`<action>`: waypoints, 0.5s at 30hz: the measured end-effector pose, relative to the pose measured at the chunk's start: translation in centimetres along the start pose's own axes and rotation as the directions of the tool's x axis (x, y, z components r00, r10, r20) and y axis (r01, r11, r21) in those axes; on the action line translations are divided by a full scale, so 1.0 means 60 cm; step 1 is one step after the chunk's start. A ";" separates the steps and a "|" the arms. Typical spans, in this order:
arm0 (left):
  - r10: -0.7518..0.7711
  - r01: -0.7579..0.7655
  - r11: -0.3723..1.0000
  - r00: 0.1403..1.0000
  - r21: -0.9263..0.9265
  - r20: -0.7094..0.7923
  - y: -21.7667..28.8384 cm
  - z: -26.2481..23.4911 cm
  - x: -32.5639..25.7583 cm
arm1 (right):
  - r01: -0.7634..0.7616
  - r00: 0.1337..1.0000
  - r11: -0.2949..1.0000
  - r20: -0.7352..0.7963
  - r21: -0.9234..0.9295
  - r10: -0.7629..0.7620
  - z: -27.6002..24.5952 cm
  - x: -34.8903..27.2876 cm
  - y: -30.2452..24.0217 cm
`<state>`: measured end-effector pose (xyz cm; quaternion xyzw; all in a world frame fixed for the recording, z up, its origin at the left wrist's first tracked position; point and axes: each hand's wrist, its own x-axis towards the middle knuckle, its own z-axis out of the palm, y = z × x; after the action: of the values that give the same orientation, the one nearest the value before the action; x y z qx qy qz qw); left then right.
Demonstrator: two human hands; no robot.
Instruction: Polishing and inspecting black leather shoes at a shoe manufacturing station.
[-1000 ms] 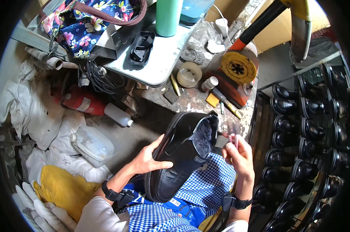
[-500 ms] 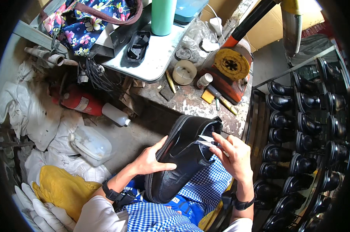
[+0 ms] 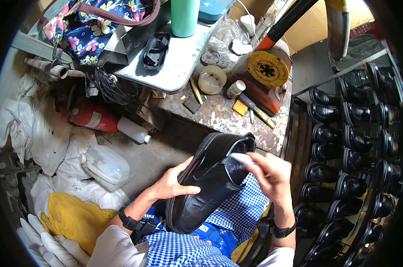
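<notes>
A black leather shoe (image 3: 210, 182) rests tilted over my lap, its opening toward the upper right. My left hand (image 3: 172, 181) grips the shoe by the side of its sole, the thumb lying on the upper. At the opening, my right hand (image 3: 272, 173) is closed around small thread snips (image 3: 240, 158), whose pale blades lie over the gap beside the collar. Motion smears the blades and fingertips, so whether the blades touch the leather I cannot tell.
Ahead stands a worn bench (image 3: 268, 133) with a round tub (image 3: 211, 80), a small white bottle (image 3: 235, 89) and an orange machine (image 3: 272, 75). Racks of black shoes (image 3: 324, 115) fill the right. A red fire extinguisher (image 3: 88, 115) and a plastic jug (image 3: 106, 167) lie at left.
The snips' two blades, spread apart earlier, now look together and blurred. My right hand has shifted slightly to the right and turned; my left hand keeps its hold on the shoe.
</notes>
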<state>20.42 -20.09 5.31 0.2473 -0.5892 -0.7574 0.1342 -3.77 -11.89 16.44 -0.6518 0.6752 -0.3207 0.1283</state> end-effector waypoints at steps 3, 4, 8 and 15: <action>-0.003 0.015 0.978 0.998 -0.208 0.061 -0.011 -0.011 -0.001 | -0.146 0.966 0.962 -0.175 0.229 0.189 -0.017 -0.010 0.009; -0.016 0.044 0.952 0.995 -0.303 0.095 -0.018 -0.016 -0.003 | -0.185 0.963 0.956 -0.152 0.226 0.222 -0.024 -0.016 0.015; -0.094 0.136 0.915 0.987 -0.380 0.128 -0.029 -0.024 -0.008 | -0.287 0.946 0.934 -0.087 0.215 0.311 -0.017 -0.028 0.012; -0.101 0.162 0.885 0.982 -0.437 0.160 -0.033 -0.024 -0.010 | -0.158 0.975 0.981 -0.140 0.110 0.173 -0.024 -0.013 -0.004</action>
<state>21.84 -20.45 3.25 0.1984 -0.3882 -0.8948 0.0963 -4.33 -10.73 17.47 -0.5605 0.7181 -0.3895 0.1358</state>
